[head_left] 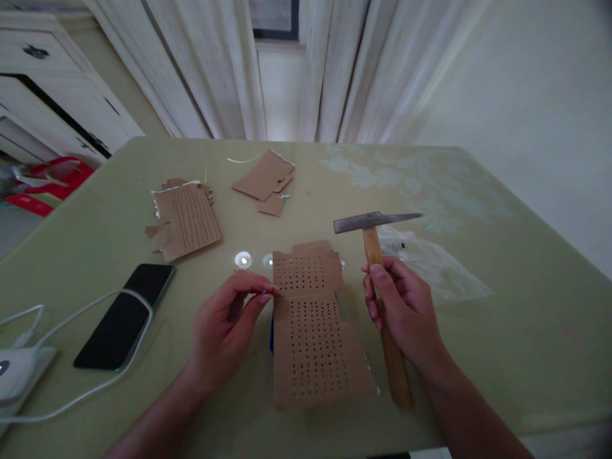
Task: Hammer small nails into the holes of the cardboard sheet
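Observation:
In my right hand (401,306) is a hammer (377,222), gripped by its wooden handle, with the dark metal head up and its thin pointed end to the right. A brown cardboard piece (315,344) lies in front of me, punched with rows of small holes. Something blue, mostly hidden, shows beneath its left edge. At that edge my left hand (234,319) pinches a small nail-like piece (264,291) between thumb and forefinger. Most of this piece is covered by the fingers.
Another perforated cardboard piece (186,220) lies at the back left, and cardboard scraps (265,175) at the back. A clear plastic bag (440,268) lies behind the right hand. On the left are a phone (127,319) and a white cable (81,401).

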Motion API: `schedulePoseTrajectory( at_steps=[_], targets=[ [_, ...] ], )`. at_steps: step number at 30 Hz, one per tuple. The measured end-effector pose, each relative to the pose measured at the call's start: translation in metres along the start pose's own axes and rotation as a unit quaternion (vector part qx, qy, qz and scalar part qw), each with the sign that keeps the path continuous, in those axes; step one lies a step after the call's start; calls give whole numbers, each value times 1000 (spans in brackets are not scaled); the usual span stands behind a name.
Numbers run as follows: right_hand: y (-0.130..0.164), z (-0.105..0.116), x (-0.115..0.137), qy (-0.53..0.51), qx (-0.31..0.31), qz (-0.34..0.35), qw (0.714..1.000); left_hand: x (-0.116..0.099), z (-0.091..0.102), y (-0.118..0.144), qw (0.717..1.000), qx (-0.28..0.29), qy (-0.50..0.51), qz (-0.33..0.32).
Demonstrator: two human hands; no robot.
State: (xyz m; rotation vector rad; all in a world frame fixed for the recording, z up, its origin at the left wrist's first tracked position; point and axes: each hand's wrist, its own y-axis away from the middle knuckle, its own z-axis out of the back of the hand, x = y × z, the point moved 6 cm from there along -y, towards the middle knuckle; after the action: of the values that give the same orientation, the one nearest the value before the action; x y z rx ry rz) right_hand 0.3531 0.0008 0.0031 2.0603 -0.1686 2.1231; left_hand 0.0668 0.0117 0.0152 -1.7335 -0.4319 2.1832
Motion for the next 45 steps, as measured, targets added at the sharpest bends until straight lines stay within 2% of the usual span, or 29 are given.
schedulePoseTrajectory(
  at_steps=[11, 45],
  targets=[
    [2, -5, 0, 3, 7, -10, 1000, -5, 0, -1, 996, 17, -68, -49],
    [1, -10, -2, 26, 31, -18, 999, -7, -3, -4, 995, 11, -81, -62]
  ],
)
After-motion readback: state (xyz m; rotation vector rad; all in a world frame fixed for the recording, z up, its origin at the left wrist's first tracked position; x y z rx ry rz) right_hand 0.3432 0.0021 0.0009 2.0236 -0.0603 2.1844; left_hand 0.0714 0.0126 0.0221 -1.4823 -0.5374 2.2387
